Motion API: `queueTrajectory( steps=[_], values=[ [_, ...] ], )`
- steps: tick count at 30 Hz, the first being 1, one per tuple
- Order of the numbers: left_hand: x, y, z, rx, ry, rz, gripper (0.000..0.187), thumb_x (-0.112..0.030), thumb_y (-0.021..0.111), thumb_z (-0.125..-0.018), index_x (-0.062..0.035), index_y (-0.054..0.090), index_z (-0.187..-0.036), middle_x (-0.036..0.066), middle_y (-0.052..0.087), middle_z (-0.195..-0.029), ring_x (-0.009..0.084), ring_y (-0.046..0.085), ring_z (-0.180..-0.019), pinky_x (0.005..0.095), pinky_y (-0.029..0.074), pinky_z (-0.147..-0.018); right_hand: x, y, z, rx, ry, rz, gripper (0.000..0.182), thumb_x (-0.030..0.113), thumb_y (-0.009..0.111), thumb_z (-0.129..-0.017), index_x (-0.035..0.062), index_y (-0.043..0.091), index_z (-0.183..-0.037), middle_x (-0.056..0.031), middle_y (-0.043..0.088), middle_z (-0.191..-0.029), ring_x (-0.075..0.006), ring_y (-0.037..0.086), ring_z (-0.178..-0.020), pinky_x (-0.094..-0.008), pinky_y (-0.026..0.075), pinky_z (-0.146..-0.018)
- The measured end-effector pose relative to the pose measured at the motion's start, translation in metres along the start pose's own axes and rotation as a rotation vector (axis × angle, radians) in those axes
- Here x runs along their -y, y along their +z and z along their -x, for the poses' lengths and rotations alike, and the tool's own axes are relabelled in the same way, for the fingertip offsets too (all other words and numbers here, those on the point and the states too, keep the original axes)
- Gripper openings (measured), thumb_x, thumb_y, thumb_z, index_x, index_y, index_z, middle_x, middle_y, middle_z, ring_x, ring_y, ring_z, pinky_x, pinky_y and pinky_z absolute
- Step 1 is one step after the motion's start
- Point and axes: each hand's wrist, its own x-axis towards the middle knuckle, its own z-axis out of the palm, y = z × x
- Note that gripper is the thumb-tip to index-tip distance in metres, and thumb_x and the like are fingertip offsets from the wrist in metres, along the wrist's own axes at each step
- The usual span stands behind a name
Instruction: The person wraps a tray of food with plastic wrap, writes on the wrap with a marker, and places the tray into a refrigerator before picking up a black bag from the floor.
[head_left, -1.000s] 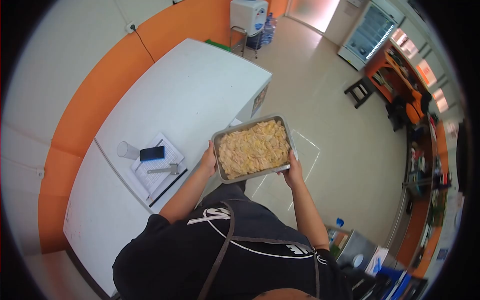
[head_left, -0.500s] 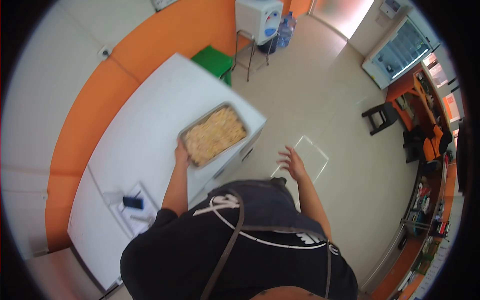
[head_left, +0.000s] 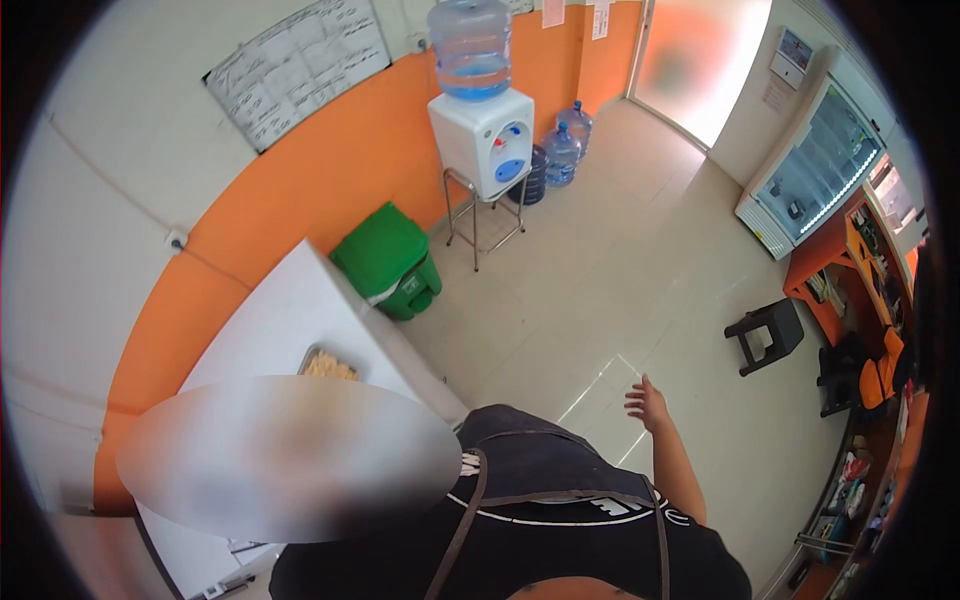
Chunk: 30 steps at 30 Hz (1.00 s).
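A metal tray of chunky pale-yellow food lies on the white table at the left. Only its far corner shows, because a large blurred oval covers the rest. That same blur hides my left arm and hand, so whether it touches the tray cannot be seen. My right hand is held out over the floor on the right, fingers apart, with nothing in it.
A green bin stands beyond the table's far end. Behind it is a water dispenser on a metal stand, with large water bottles nearby. Toward the right are a black stool, a glass-door fridge and orange shelving.
My view has tilted up toward the far wall, so the tray sits lower and further left in it. A blurred patch now covers my left hand. My right hand stays open and empty.
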Motion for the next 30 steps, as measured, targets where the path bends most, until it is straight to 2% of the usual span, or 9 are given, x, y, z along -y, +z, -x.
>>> queueTrajectory(
  steps=[5, 10, 13, 16, 23, 24, 26, 27, 30],
  values=[
    [-0.130, -0.037, 0.091, -0.025, 0.384, 0.608, 0.058, -0.049, 0.060, -0.097, 0.0056, 0.060, -0.117, 0.027, 0.057, -0.117, 0.0417, 0.059, -0.105, 0.0503, 0.052, -0.089, 0.149, -0.007, -0.057, 0.131, -0.238, 0.206, 0.065, 0.058, 0.055, -0.097, -0.0006, 0.055, -0.124, -0.0155, 0.066, -0.104, -0.0233, 0.066, -0.074, -0.0357, 0.053, -0.063],
    [-0.442, -0.151, 0.314, 0.646, 0.922, 1.347, 0.053, -0.022, 0.072, -0.094, 0.0045, 0.048, -0.133, 0.019, 0.050, -0.135, 0.0266, 0.058, -0.114, 0.0351, 0.050, -0.096, 0.224, 0.048, -0.145, 0.174, -0.318, 0.424, 0.055, 0.049, 0.060, -0.097, 0.0001, 0.057, -0.122, -0.0145, 0.067, -0.101, -0.0222, 0.068, -0.073, -0.0355, 0.054, -0.058],
    [-0.631, -0.215, 0.423, 0.666, 1.297, 1.249, 0.053, -0.022, 0.074, -0.092, 0.0032, 0.049, -0.133, 0.015, 0.056, -0.126, 0.0166, 0.060, -0.090, 0.0300, 0.050, -0.083, 0.261, 0.029, -0.177, 0.193, -0.365, 0.695, 0.051, 0.045, 0.063, -0.096, -0.0001, 0.059, -0.120, -0.0144, 0.068, -0.098, -0.0217, 0.069, -0.071, -0.0351, 0.055, -0.056],
    [-0.794, -0.287, 0.512, 0.268, 1.589, 1.326, 0.061, -0.026, 0.080, -0.083, 0.0004, 0.052, -0.130, 0.018, 0.055, -0.119, 0.0256, 0.059, -0.089, 0.0383, 0.051, -0.082, 0.252, -0.019, -0.221, 0.097, -0.257, 0.779, 0.047, 0.041, 0.065, -0.095, -0.0008, 0.061, -0.117, -0.0141, 0.069, -0.094, -0.0216, 0.068, -0.066, -0.0340, 0.055, -0.054],
    [-1.065, -0.307, 0.595, -0.126, 1.603, 1.062, 0.043, -0.040, 0.066, -0.091, -0.0123, 0.067, -0.124, 0.019, 0.065, -0.114, 0.0364, 0.059, -0.111, 0.0435, 0.049, -0.095, 0.117, -0.200, -0.199, -0.675, 0.215, -0.238, 0.047, 0.038, 0.060, -0.096, 0.0025, 0.052, -0.126, -0.0162, 0.067, -0.098, -0.0297, 0.069, -0.075, -0.0447, 0.056, -0.062],
    [-1.129, -0.249, 0.554, -0.692, 1.877, 0.599, 0.034, -0.035, 0.062, -0.096, -0.0077, 0.070, -0.116, 0.019, 0.065, -0.112, 0.0353, 0.060, -0.108, 0.0441, 0.049, -0.093, 0.083, -0.211, -0.176, -0.740, 0.278, -0.356, 0.048, 0.039, 0.058, -0.097, 0.0033, 0.050, -0.128, -0.0173, 0.067, -0.098, -0.0305, 0.069, -0.076, -0.0459, 0.056, -0.064],
    [-1.186, -0.205, 0.538, -0.289, 1.668, 0.605, 0.040, -0.033, 0.051, -0.102, 0.0035, 0.068, -0.099, 0.022, 0.066, -0.101, 0.0345, 0.063, -0.097, 0.0452, 0.051, -0.087, 0.023, -0.202, -0.131, -0.801, 0.489, -0.510, 0.042, 0.037, 0.057, -0.097, 0.0035, 0.055, -0.122, -0.0178, 0.067, -0.098, -0.0313, 0.067, -0.077, -0.0471, 0.056, -0.067],
    [-1.222, -0.182, 0.520, -1.033, 1.819, 0.473, 0.041, -0.034, 0.052, -0.102, 0.0029, 0.068, -0.099, 0.020, 0.067, -0.100, 0.0335, 0.064, -0.092, 0.0460, 0.052, -0.081, -0.007, -0.183, -0.109, -0.789, 0.579, -0.564, 0.039, 0.036, 0.057, -0.096, 0.0040, 0.056, -0.120, -0.0180, 0.067, -0.097, -0.0314, 0.067, -0.077, -0.0468, 0.056, -0.067],
    [-1.138, -0.324, 0.614, -1.031, 1.492, 0.782, 0.035, -0.033, 0.063, -0.096, 0.0015, 0.070, -0.097, 0.016, 0.070, -0.091, 0.0290, 0.066, -0.081, 0.0433, 0.053, -0.072, -0.016, -0.109, -0.013, -0.772, 0.943, -0.492, 0.035, 0.035, 0.059, -0.093, 0.0016, 0.063, -0.103, -0.0189, 0.067, -0.092, -0.0327, 0.068, -0.081, -0.0489, 0.055, -0.073]
  ],
)
